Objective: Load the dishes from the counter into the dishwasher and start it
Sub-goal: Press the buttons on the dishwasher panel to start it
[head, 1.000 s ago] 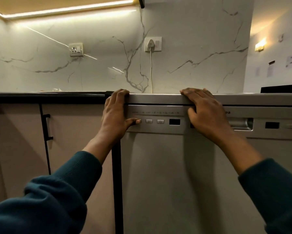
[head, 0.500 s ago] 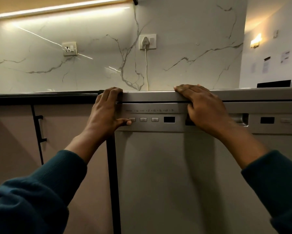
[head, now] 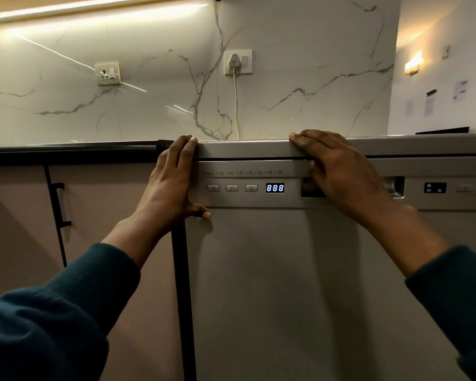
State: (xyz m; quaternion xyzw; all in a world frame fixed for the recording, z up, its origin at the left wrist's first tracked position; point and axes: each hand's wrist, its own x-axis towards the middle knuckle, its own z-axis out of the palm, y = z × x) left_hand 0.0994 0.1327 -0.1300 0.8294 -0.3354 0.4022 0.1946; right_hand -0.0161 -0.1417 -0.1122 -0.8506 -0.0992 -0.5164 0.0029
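— Where's the dishwasher point(head: 272, 284) in all this?

— Right in front of the person, built in under the tabletop point(head: 66, 149), door shut and upright. Its steel top edge runs level with the dark tabletop edge on the left.

— And the hands?

— The left hand point(head: 170, 185) lies flat against the door's upper left corner, fingers straight and reaching up over the top edge, thumb stretched out along the seam below the control panel point(head: 245, 188). It grips nothing. The right hand point(head: 338, 171) drapes over the top edge nearer the middle, fingers fairly straight and resting on the lip, palm covering part of the recessed handle point(head: 394, 187). I wouldn't call that a grip either, more a press.

— Is the machine on?

— The display point(head: 275, 188) glows 888, and three buttons sit in a row to its left. The leftmost, the power button point(head: 213, 188), is just above the left thumb.

— No dishes?

— None I can see from here. The tabletop is seen edge-on, so I can't tell what's on it.

— How would that door handle?

— I'd guess stiff and fairly heavy, hinged at the bottom, with a latch that wants a firm pull. The brushed steel looks slick, so the recessed handle is the place to hook the fingers. The buttons look small and need one fingertip.
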